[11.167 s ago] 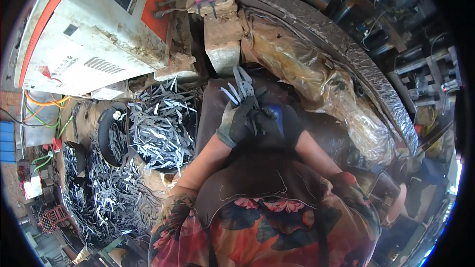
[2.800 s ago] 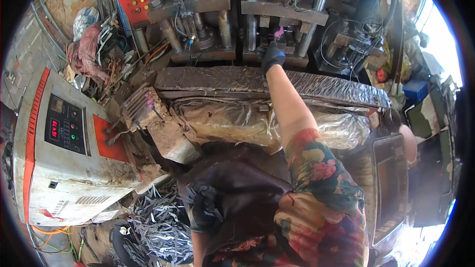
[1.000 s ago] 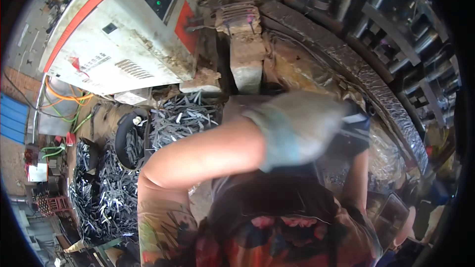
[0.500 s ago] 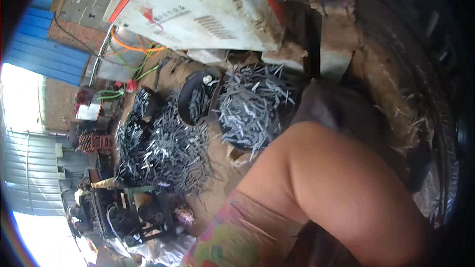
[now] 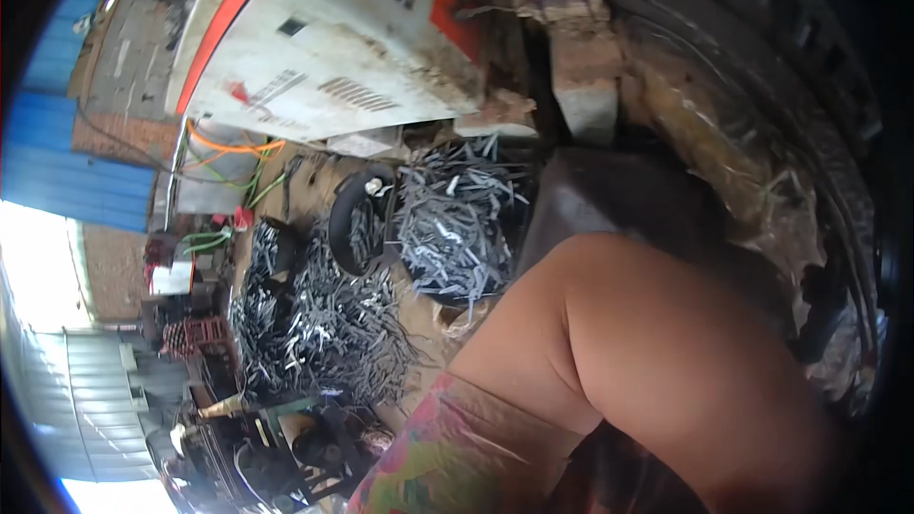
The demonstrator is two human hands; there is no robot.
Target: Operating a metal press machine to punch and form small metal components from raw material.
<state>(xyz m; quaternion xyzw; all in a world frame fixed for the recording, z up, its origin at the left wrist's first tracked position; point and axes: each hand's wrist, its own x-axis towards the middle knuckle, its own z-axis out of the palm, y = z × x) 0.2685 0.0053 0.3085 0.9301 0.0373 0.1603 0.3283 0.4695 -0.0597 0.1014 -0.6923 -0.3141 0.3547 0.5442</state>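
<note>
Head view. Bent bare arm (image 5: 657,371) fills four to six o'clock, elbow raised close under the lens, flowered sleeve (image 5: 447,462) at six. Neither hand visible: both lost past the frame or behind the arm, so open, closed or clamped cannot be told. Which arm it is, not certain either.

Nearest thing to the arm: dark round tub (image 5: 457,219) heaped with grey metal pieces (image 5: 447,228), just left of centre, rim just beside the elbow, seemingly kept within easy reach. At nine o'clock of it, a black tyre-like ring (image 5: 354,219) with a few pieces inside. Further toward eight o'clock, a loose pile of the same metal pieces (image 5: 324,324) spread on the ground, probably dumped there as bulk stock.

White control cabinet (image 5: 333,48) with an orange stripe leans over all this at eleven to twelve o'clock, its lower edge overhanging the tub. Dark flat slab (image 5: 619,195) at two o'clock of the elbow, under a grimy machine frame (image 5: 752,133).

Open room scarce: bare ground only in a narrow strip between tub and pile; bright doorway at eight o'clock, well apart.
</note>
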